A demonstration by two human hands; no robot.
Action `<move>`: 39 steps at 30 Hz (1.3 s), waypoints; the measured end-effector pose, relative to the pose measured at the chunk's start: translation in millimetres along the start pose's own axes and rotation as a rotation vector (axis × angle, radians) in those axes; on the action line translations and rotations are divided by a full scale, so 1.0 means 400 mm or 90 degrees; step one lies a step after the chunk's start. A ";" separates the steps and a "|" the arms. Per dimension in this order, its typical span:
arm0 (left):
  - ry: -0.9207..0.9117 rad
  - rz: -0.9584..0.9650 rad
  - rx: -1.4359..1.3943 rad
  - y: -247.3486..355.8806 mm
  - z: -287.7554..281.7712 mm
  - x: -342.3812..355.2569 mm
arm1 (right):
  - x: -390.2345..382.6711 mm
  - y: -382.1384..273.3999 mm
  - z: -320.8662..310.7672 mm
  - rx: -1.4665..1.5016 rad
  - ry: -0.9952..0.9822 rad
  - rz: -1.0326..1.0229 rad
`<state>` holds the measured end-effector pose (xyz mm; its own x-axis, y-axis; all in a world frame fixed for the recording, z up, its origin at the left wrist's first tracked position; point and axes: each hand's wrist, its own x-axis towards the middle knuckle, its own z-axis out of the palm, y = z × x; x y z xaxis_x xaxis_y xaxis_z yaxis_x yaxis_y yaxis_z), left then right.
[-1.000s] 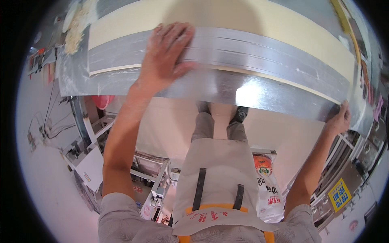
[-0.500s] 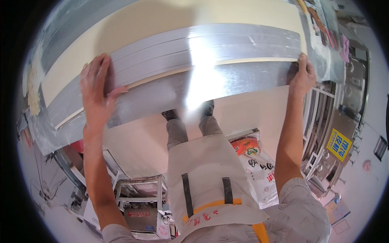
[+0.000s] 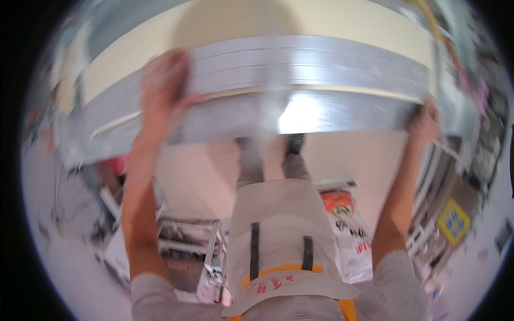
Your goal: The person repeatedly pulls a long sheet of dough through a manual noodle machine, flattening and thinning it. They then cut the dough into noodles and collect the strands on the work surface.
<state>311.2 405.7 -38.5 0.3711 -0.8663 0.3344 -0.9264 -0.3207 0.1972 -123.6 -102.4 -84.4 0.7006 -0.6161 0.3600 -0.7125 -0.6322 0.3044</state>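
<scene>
A long grey metal straightedge (image 3: 235, 60), marked by fine lengthwise lines, lies across a pale cream dough sheet (image 3: 342, 18). A narrow strip of dough (image 3: 348, 89) shows along its near side. My left hand (image 3: 163, 80), smeared by motion, grips the straightedge left of its middle, fingers bent over the top and thumb spread along the near edge. At the right end my right hand (image 3: 425, 120) is closed on the straightedge, thumb toward its corner. Its other fingers are partly hidden. Both hands rest near the front of the metal worktable (image 3: 230, 120).
A yellow-brown stick (image 3: 428, 18) lies at the far right of the worktable. Below it, a white-and-red sack (image 3: 350, 235) stands on the floor right of my apron (image 3: 281, 214). A metal-framed rack (image 3: 187, 241) is at lower left.
The view has shifted, so table, straightedge and both hands appear farther right, and the picture is more blurred. Both hands stay on the straightedge.
</scene>
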 end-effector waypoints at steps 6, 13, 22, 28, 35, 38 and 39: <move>-0.029 -0.010 0.003 0.034 -0.050 0.023 | 0.027 -0.096 -0.071 0.772 0.069 0.514; 0.005 -0.003 0.005 0.023 -0.063 -0.011 | 0.029 -0.114 -0.061 0.827 0.071 0.538; -0.043 -0.054 0.010 0.034 -0.061 -0.036 | 0.078 -0.138 -0.092 0.495 -0.155 0.463; -0.013 -0.257 0.137 0.221 -0.010 0.045 | 0.070 -0.047 -0.127 0.722 0.002 0.445; -0.186 -0.471 0.072 0.260 -0.057 0.094 | 0.318 0.243 -0.081 0.559 -0.009 0.418; -0.182 -0.493 0.029 0.249 -0.053 0.092 | 0.412 0.289 0.024 0.485 0.014 0.259; -0.178 -0.504 0.023 0.253 -0.061 0.094 | 0.435 0.267 0.041 0.438 0.003 0.197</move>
<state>233.1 350.0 16.5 0.8874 -0.4415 -0.1325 -0.4021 -0.8819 0.2462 -77.0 -284.8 -3.7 0.4706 -0.8125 0.3440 -0.6904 -0.5819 -0.4298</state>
